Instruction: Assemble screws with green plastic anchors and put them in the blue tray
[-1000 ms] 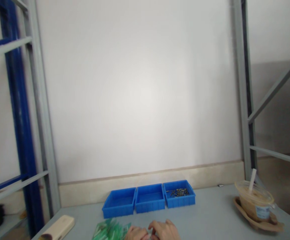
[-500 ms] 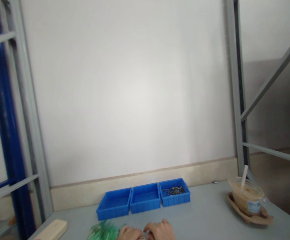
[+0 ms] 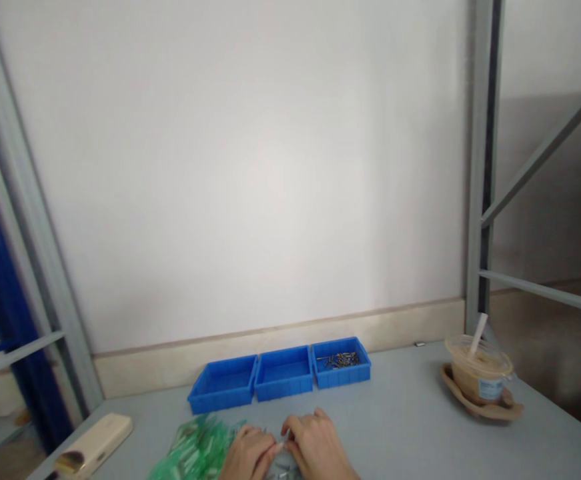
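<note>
At the bottom edge, my left hand (image 3: 251, 453) and my right hand (image 3: 316, 445) meet with bent, closed fingertips. Between them is a small pale piece, too small and blurred to name. Just below the fingertips, several small metal pieces (image 3: 284, 472) lie on the grey tabletop (image 3: 395, 420). Left of my left hand is a crumpled green plastic bag (image 3: 190, 453) with slim pieces showing through it. Beyond the hands stand three blue trays in a row: the left tray (image 3: 223, 400), the middle tray (image 3: 284, 388) and the right tray (image 3: 343, 380), which holds small metal parts (image 3: 345, 361).
A cream power bank-like block (image 3: 95, 443) lies at the left edge. On the right, a lidded drink cup (image 3: 477, 373) with a straw sits in a brown cardboard holder (image 3: 490, 412). Grey metal posts (image 3: 477, 167) rise beside the white wall (image 3: 270, 167).
The view has tipped down and shifted, so more of both hands, the green bag and the metal pieces below them shows. The fingertips remain together.
</note>
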`<act>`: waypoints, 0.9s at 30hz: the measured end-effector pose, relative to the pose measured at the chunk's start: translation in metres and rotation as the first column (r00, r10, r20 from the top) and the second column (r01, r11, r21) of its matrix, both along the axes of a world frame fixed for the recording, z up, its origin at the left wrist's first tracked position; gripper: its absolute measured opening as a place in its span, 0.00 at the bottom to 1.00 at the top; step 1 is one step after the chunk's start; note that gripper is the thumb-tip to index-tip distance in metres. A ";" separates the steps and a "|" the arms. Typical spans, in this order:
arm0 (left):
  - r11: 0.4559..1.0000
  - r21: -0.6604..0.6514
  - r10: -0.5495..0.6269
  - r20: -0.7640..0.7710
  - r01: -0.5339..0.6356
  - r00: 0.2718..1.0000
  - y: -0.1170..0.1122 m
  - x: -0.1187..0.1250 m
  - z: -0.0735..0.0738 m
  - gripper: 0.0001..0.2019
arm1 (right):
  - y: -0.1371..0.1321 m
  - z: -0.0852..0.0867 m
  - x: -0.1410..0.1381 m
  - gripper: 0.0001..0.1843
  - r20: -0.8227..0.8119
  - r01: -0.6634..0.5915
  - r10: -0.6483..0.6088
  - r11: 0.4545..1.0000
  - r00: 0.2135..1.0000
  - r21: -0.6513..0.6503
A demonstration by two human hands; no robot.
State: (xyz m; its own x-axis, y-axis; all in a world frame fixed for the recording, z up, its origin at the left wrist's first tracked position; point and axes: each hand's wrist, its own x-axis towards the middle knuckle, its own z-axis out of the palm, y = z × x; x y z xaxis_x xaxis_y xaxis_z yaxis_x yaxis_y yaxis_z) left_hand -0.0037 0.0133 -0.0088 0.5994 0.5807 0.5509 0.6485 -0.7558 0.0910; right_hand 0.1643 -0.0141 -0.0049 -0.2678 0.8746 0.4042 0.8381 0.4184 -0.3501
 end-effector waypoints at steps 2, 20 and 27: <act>0.999 -0.043 0.027 0.017 -0.026 0.999 -0.001 0.001 0.000 0.21 | -0.004 0.006 0.003 0.05 0.006 -0.021 0.021 0.999 1.000 -0.034; 0.940 -0.336 0.064 -0.017 -0.066 0.998 -0.013 0.008 0.013 0.12 | -0.014 0.029 0.011 0.10 0.035 -0.067 0.071 0.994 0.997 -0.090; 0.932 -0.345 0.129 0.014 -0.116 0.992 -0.015 0.011 0.016 0.23 | -0.017 0.029 0.015 0.08 -0.010 -0.128 0.128 0.989 0.992 -0.076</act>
